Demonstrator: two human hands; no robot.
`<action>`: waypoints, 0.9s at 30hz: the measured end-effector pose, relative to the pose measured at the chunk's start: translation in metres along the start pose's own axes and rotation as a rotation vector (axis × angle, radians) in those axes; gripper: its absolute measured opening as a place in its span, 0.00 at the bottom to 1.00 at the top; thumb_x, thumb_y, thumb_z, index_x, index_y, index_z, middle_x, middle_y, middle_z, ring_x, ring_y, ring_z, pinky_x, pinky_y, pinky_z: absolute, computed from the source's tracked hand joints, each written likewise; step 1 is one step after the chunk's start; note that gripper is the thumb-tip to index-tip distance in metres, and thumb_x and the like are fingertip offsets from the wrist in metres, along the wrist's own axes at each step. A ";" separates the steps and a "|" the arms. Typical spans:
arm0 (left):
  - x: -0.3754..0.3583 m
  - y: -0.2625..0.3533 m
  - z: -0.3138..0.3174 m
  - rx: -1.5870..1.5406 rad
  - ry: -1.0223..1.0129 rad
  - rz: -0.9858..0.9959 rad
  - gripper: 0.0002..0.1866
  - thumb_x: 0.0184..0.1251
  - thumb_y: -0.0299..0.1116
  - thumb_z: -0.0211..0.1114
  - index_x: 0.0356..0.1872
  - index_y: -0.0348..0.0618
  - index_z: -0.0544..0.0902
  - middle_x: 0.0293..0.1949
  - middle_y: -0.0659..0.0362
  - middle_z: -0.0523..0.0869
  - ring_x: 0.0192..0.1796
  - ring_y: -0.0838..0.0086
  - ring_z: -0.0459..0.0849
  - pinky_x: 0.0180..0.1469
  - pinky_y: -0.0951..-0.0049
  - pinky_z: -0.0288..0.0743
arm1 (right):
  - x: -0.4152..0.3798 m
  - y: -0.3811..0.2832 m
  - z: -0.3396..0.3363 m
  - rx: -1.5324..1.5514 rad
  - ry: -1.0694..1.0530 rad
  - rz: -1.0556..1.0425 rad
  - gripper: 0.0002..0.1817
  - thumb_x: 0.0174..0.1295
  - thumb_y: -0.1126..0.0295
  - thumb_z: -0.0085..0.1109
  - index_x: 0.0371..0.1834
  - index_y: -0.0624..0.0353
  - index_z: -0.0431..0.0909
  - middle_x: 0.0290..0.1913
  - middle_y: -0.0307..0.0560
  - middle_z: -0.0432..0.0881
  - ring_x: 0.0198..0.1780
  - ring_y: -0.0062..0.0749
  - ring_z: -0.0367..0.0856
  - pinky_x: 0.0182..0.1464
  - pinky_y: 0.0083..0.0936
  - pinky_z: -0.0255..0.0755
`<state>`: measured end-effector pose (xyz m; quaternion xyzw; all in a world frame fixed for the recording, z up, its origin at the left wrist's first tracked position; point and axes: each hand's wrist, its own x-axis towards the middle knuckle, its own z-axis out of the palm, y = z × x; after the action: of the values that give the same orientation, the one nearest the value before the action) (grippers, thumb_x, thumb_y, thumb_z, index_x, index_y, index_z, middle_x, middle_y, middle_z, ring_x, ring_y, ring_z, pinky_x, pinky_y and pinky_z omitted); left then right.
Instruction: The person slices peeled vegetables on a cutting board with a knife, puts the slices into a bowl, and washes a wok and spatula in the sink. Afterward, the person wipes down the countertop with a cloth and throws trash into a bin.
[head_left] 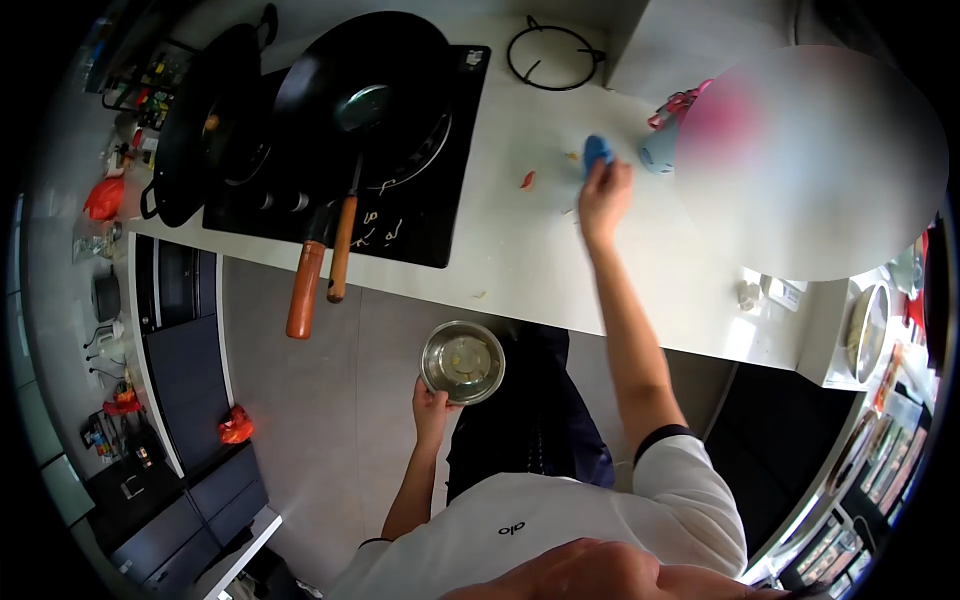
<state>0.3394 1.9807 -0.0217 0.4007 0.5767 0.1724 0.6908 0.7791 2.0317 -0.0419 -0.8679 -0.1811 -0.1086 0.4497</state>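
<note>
My left hand (432, 414) grips the rim of a round metal bowl (463, 385), held beyond the counter's front edge above the floor. A few pale scraps show in the bowl's bottom. My right hand (605, 200) is closed on a small blue thing (597, 150) against the countertop (545, 250); it could be a cloth or a sponge, but blur hides which. Left of that hand lies a red scrap (528, 180), with a small yellowish scrap (571, 156) close by.
A wok (400, 60) with a wooden-handled tool in it sits on the black cooktop (440, 220), its handle past the edge. Another black pan (190, 150) stands farther left. A metal ring stand (512, 60) and a light-blue cup (658, 152) are at the back.
</note>
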 end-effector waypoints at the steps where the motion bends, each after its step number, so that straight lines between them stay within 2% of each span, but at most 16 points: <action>1: 0.006 -0.005 -0.007 0.034 0.001 -0.019 0.23 0.64 0.22 0.52 0.63 0.41 0.68 0.52 0.53 0.77 0.42 0.70 0.86 0.40 0.68 0.87 | 0.020 -0.002 -0.008 -0.018 0.060 -0.129 0.12 0.65 0.71 0.56 0.48 0.65 0.77 0.36 0.58 0.76 0.38 0.55 0.76 0.40 0.44 0.71; 2: 0.010 -0.006 -0.011 0.044 0.000 -0.031 0.24 0.65 0.22 0.52 0.63 0.42 0.68 0.52 0.53 0.77 0.42 0.70 0.85 0.40 0.68 0.87 | 0.036 0.009 -0.004 -0.067 0.028 -0.157 0.13 0.64 0.69 0.56 0.50 0.62 0.78 0.38 0.58 0.76 0.38 0.55 0.76 0.40 0.42 0.71; 3: 0.015 -0.005 -0.010 0.048 -0.003 -0.040 0.24 0.65 0.22 0.52 0.63 0.43 0.68 0.51 0.54 0.77 0.43 0.70 0.85 0.40 0.67 0.87 | 0.051 0.018 0.000 -0.067 -0.069 -0.147 0.15 0.64 0.67 0.56 0.52 0.59 0.79 0.42 0.56 0.77 0.42 0.53 0.76 0.44 0.43 0.70; 6: 0.037 -0.006 -0.006 0.033 -0.043 -0.063 0.25 0.65 0.22 0.52 0.65 0.45 0.67 0.50 0.55 0.78 0.44 0.70 0.85 0.42 0.66 0.86 | 0.059 0.034 0.024 -0.324 -0.146 -0.334 0.17 0.67 0.63 0.53 0.56 0.56 0.79 0.45 0.53 0.79 0.47 0.53 0.77 0.49 0.38 0.71; 7: 0.044 -0.003 -0.001 0.033 -0.060 -0.058 0.25 0.65 0.22 0.52 0.65 0.45 0.66 0.50 0.55 0.78 0.44 0.70 0.85 0.42 0.65 0.86 | 0.055 0.033 0.029 -0.320 -0.179 -0.378 0.17 0.65 0.65 0.55 0.55 0.57 0.80 0.48 0.50 0.80 0.50 0.50 0.78 0.52 0.37 0.72; 10: 0.051 0.000 0.004 0.002 -0.075 -0.054 0.25 0.65 0.21 0.52 0.65 0.46 0.66 0.50 0.55 0.79 0.43 0.69 0.85 0.42 0.65 0.86 | 0.045 0.020 0.048 -0.057 -0.352 -0.467 0.16 0.62 0.67 0.57 0.52 0.58 0.81 0.49 0.51 0.81 0.51 0.50 0.78 0.53 0.38 0.72; 11: 0.053 0.000 0.004 0.005 -0.088 -0.066 0.25 0.65 0.21 0.52 0.64 0.46 0.66 0.49 0.55 0.79 0.43 0.69 0.86 0.42 0.65 0.87 | 0.036 0.016 0.057 -0.036 -0.452 -0.461 0.16 0.60 0.67 0.58 0.51 0.56 0.82 0.52 0.49 0.80 0.54 0.47 0.77 0.55 0.43 0.70; 14: 0.064 0.002 0.006 0.009 -0.131 -0.081 0.25 0.64 0.19 0.50 0.64 0.44 0.66 0.50 0.55 0.76 0.46 0.67 0.85 0.44 0.60 0.88 | 0.010 -0.017 0.063 0.073 -0.598 -0.618 0.13 0.60 0.73 0.58 0.48 0.61 0.82 0.49 0.52 0.81 0.50 0.50 0.78 0.53 0.38 0.73; 16: 0.064 -0.001 0.004 0.002 -0.149 -0.094 0.25 0.64 0.18 0.49 0.63 0.43 0.65 0.50 0.55 0.76 0.47 0.66 0.85 0.46 0.58 0.88 | -0.014 -0.033 0.059 0.122 -0.776 -0.634 0.13 0.60 0.75 0.57 0.47 0.62 0.82 0.47 0.51 0.81 0.48 0.48 0.79 0.51 0.38 0.74; 18: 0.065 0.001 0.003 -0.021 -0.162 -0.092 0.24 0.64 0.18 0.49 0.62 0.42 0.66 0.50 0.55 0.76 0.46 0.66 0.85 0.45 0.58 0.88 | -0.041 -0.043 0.050 0.200 -0.880 -0.706 0.13 0.55 0.78 0.57 0.45 0.63 0.83 0.46 0.50 0.80 0.45 0.45 0.79 0.51 0.39 0.73; 22: 0.071 -0.005 -0.001 -0.009 -0.179 -0.112 0.24 0.64 0.18 0.49 0.62 0.43 0.66 0.49 0.54 0.78 0.45 0.66 0.86 0.44 0.58 0.88 | -0.104 -0.055 0.025 0.348 -1.005 -0.868 0.18 0.50 0.78 0.60 0.47 0.60 0.83 0.47 0.50 0.80 0.50 0.44 0.77 0.49 0.37 0.70; 26: 0.069 -0.004 0.000 -0.034 -0.204 -0.088 0.24 0.64 0.18 0.49 0.63 0.43 0.65 0.49 0.54 0.79 0.45 0.66 0.86 0.44 0.59 0.88 | -0.170 -0.069 -0.026 0.383 -1.241 -0.927 0.20 0.49 0.79 0.61 0.49 0.63 0.81 0.50 0.51 0.78 0.55 0.46 0.75 0.54 0.38 0.70; 27: 0.068 -0.004 -0.001 -0.034 -0.211 -0.079 0.24 0.64 0.18 0.49 0.63 0.43 0.65 0.49 0.54 0.79 0.45 0.66 0.86 0.44 0.59 0.88 | -0.177 -0.069 -0.035 0.437 -1.217 -0.885 0.19 0.50 0.80 0.61 0.49 0.64 0.81 0.50 0.52 0.78 0.55 0.46 0.75 0.55 0.39 0.69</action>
<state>0.3564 2.0264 -0.0692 0.3817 0.5131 0.1116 0.7607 0.5883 2.0016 -0.0327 -0.5137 -0.7421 0.2550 0.3470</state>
